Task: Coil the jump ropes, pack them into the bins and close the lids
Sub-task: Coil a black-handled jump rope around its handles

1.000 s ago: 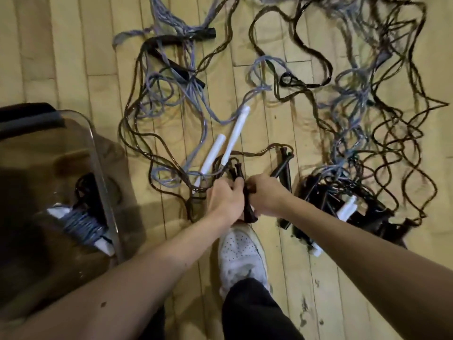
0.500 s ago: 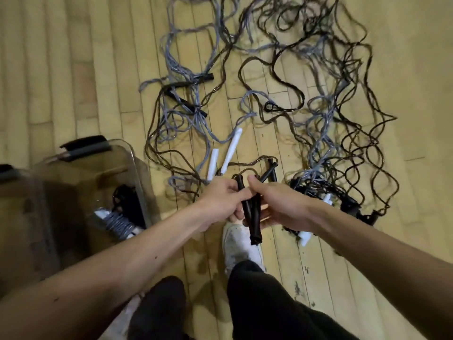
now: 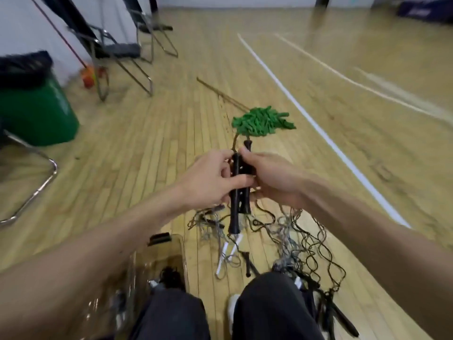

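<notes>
Two black jump rope handles point(image 3: 237, 207) are held side by side, upright, in front of me. My left hand point(image 3: 210, 180) grips them from the left with thumb across the front. My right hand point(image 3: 272, 177) grips them from the right, fingertips near their top. Their dark rope trails down to a tangle of black and grey ropes point(image 3: 301, 244) on the wooden floor. White handles point(image 3: 226, 256) lie in that tangle. A clear plastic bin point(image 3: 169, 251) stands open at lower left with a coiled rope point(image 3: 171, 276) inside.
A green mop head point(image 3: 262, 121) with a long stick lies on the floor ahead. A green waste bin point(image 3: 36, 106) stands at left, folding chairs point(image 3: 117, 52) behind it, another chair leg point(image 3: 36, 187) at far left. My knees point(image 3: 272, 303) fill the bottom.
My head has tilted up, so the room came into view. Both hands have lifted the black handles off the floor and now hold them upright at chest height.
</notes>
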`<action>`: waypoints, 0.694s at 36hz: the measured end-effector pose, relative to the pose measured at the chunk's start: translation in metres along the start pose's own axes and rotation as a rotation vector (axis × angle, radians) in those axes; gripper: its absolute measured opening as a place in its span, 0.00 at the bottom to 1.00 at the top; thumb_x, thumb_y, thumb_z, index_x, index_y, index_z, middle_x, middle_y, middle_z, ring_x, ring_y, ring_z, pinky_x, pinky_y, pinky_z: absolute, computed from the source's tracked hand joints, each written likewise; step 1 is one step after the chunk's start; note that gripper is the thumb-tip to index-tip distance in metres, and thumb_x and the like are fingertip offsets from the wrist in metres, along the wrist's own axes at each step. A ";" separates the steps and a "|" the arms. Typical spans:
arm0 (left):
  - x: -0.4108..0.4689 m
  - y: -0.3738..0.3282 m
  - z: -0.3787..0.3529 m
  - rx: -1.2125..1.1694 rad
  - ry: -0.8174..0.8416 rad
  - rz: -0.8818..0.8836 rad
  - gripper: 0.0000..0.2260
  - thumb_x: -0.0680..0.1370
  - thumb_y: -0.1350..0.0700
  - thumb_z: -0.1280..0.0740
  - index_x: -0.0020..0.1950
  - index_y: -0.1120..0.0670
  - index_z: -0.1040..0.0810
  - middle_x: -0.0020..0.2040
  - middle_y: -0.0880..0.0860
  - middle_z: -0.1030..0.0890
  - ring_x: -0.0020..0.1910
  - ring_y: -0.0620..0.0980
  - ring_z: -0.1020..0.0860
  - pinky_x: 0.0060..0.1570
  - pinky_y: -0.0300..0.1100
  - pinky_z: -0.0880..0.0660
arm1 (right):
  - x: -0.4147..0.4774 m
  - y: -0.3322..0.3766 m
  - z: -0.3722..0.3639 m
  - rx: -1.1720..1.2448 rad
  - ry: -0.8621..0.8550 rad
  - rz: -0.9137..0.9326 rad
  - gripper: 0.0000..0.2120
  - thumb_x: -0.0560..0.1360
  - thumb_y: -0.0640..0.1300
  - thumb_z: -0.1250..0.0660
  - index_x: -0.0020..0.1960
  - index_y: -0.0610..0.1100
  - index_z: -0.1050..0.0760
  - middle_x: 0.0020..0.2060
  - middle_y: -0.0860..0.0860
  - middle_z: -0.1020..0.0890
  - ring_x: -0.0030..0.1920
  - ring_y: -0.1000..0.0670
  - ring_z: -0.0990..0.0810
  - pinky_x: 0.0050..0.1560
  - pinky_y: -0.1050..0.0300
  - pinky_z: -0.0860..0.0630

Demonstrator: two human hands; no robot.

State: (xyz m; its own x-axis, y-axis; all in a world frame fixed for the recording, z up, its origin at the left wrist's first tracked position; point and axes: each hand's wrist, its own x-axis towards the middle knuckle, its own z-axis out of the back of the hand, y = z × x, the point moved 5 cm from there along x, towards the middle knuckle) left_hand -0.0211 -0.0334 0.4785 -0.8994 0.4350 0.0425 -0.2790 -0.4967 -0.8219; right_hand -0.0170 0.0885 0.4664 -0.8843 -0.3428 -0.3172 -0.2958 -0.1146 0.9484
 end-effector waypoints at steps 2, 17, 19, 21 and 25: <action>-0.021 -0.047 0.027 0.035 -0.082 -0.088 0.14 0.75 0.50 0.26 0.59 0.47 0.23 0.26 0.48 0.22 0.26 0.45 0.21 0.28 0.40 0.25 | -0.034 0.043 -0.013 -0.059 -0.011 0.095 0.24 0.85 0.58 0.49 0.51 0.44 0.21 0.45 0.42 0.14 0.47 0.45 0.15 0.54 0.47 0.23; -0.171 -0.262 0.095 0.442 -0.445 -0.576 0.17 0.73 0.34 0.34 0.52 0.44 0.26 0.28 0.47 0.25 0.26 0.44 0.28 0.29 0.43 0.28 | -0.249 0.184 -0.087 -0.135 0.052 0.535 0.19 0.85 0.55 0.47 0.59 0.43 0.25 0.37 0.49 0.18 0.38 0.45 0.19 0.47 0.46 0.19; -0.181 -0.267 0.090 0.477 -0.390 -0.575 0.12 0.73 0.33 0.35 0.46 0.39 0.29 0.29 0.46 0.26 0.27 0.44 0.29 0.29 0.37 0.33 | -0.261 0.178 -0.090 -0.116 0.060 0.518 0.19 0.85 0.55 0.46 0.58 0.42 0.24 0.34 0.48 0.21 0.35 0.47 0.21 0.41 0.51 0.20; -0.188 -0.265 0.085 0.479 -0.330 -0.542 0.13 0.72 0.32 0.35 0.45 0.39 0.28 0.29 0.45 0.27 0.27 0.44 0.31 0.29 0.35 0.33 | -0.266 0.165 -0.091 -0.041 0.080 0.484 0.18 0.84 0.55 0.44 0.56 0.43 0.22 0.32 0.48 0.25 0.32 0.48 0.24 0.37 0.54 0.23; -0.195 -0.247 0.079 0.382 -0.263 -0.517 0.21 0.73 0.33 0.33 0.42 0.51 0.18 0.28 0.51 0.24 0.27 0.49 0.29 0.29 0.41 0.33 | -0.269 0.133 -0.092 0.140 0.105 0.398 0.17 0.83 0.53 0.39 0.45 0.45 0.19 0.31 0.48 0.29 0.27 0.51 0.30 0.29 0.59 0.30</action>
State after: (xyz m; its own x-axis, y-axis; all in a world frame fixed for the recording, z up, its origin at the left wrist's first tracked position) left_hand 0.1960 -0.0549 0.7180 -0.6575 0.5141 0.5508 -0.7490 -0.5253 -0.4037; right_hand 0.2150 0.0803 0.6781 -0.9000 -0.4282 0.0814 0.0082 0.1702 0.9854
